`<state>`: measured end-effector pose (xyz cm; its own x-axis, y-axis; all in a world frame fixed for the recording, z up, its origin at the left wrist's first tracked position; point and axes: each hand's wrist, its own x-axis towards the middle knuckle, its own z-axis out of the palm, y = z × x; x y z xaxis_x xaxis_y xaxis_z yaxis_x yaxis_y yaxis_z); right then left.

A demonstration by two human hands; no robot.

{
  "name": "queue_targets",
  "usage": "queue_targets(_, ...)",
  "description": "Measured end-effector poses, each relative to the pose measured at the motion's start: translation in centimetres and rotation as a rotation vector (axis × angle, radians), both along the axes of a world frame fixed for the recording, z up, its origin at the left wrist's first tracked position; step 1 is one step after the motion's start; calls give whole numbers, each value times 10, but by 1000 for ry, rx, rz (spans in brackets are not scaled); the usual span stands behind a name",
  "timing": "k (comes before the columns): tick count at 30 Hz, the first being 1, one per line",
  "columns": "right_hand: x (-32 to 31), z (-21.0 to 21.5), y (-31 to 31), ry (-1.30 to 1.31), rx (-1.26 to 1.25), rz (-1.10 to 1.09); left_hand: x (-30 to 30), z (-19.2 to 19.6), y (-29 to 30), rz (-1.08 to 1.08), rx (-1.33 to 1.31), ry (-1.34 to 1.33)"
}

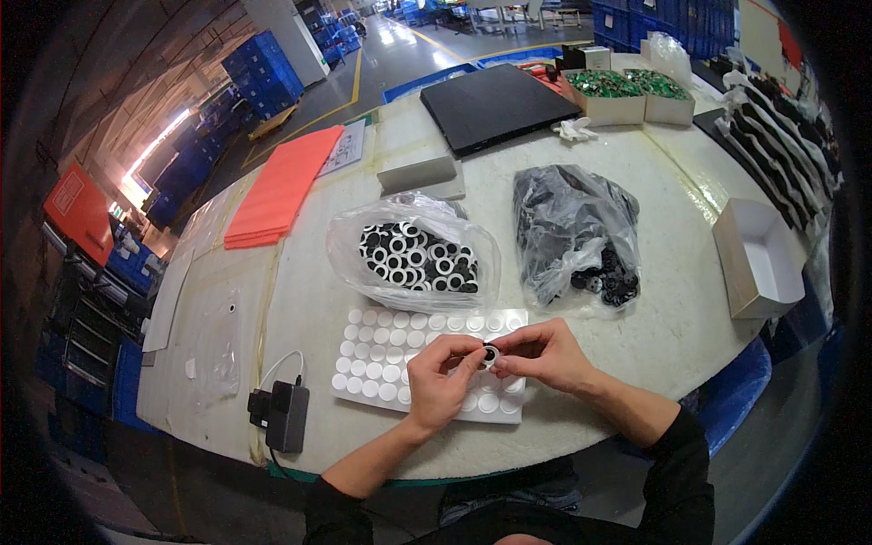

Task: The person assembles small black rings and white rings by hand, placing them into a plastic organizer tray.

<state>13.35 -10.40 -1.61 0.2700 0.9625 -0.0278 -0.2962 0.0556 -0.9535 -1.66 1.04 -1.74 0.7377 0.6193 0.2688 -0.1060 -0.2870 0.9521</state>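
A big pale table [300, 291] spreads under the person's fingers [466, 343]. Well beyond the fingertips lies a flat black panel [500, 104], and far off to their left a pile of orange sheets [286, 186]. Directly below them sits a white tray [500, 418]. Just past the fingers, a bit left, I see an open clear bag [345, 250] full of black-and-white rings; past them to the right, a crumpled bag [554, 236] of black parts. An open white box [767, 306] stands well to their right.

The left hand [438, 386] and right hand [545, 354] meet, fingers pinched together. Left of them rests a black power adapter [288, 418]. Beneath them, rows of white discs [391, 373] fill the tray. Smallest, a black-and-white ring [490, 355] is gripped between both hands' fingertips.
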Motion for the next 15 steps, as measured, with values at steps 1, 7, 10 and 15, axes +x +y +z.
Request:
queue_targets(1, 0, 0, 1, -49, 14, 16, -1, -1, -1, 11, -12, -13)
queue_targets(7, 6, -10, -3, 35, 10, -32, 5, -6, -10, -24, -310, -101)
queue_targets(10, 3, -10, -2, -55, 6, -76, 2, -10, -6, -96, -402, -16)
queue_targets(15, 4, -15, -4, -161, -9, -82, -3, -2, -11, -75, -282, 85)
